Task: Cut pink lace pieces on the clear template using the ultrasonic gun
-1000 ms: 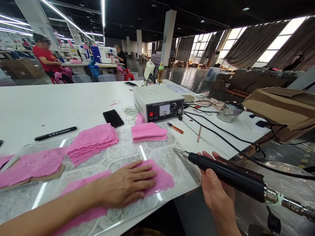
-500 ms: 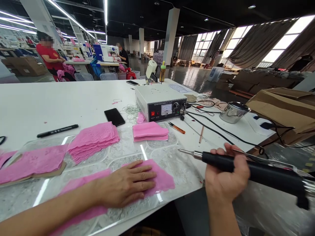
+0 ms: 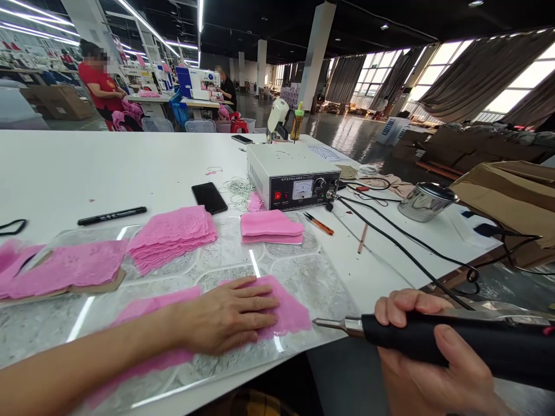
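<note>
At the near edge of the table (image 3: 165, 156), the right hand (image 3: 440, 375), fingers wrapped around the black tool (image 3: 411, 335), has brought its tip down from farther up the clear mat (image 3: 321, 277) to just beside the right corner of the pink cloth (image 3: 290, 309). The left hand (image 3: 232, 318) still lies flat, fingers slightly spread, on the cloth, which shows past its fingertips.

White table (image 3: 108, 167); marker (image 3: 111, 216); 2 phones (image 3: 209, 197)

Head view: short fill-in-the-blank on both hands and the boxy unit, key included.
1. The left hand lies palm ____ on pink cloth.
2. The right hand holds a tool whose thick handle is ____.
3. The lit switch on the boxy unit glows ____.

Missing words: down; black; red.
</note>
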{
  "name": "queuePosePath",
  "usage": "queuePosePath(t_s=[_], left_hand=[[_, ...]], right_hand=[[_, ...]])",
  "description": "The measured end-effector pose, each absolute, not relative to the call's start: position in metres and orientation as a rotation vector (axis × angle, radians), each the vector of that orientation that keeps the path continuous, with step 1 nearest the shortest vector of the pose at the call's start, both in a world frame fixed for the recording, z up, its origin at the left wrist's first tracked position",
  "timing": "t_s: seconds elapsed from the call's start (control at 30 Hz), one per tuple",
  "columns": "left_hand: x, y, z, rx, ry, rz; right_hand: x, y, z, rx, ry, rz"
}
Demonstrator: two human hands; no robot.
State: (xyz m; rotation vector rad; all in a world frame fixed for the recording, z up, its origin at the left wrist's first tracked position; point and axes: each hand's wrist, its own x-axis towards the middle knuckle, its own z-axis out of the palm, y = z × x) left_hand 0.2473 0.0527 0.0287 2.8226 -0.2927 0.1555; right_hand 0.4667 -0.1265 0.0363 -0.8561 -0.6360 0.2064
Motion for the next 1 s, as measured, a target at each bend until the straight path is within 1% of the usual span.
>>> queuePosePath(t_s=[0.67,1.0], left_hand=[[0.2467,0.0530,0.0303,2.804,-0.286,0.146],[0.2462,0.0536,0.0344,2.796,-0.288,0.015]], right_hand=[[0.4639,-0.1277,0.0321,-0.846,-0.726,0.238],[0.4644,-0.1240,0.0369,-0.852,-0.646,0.233]])
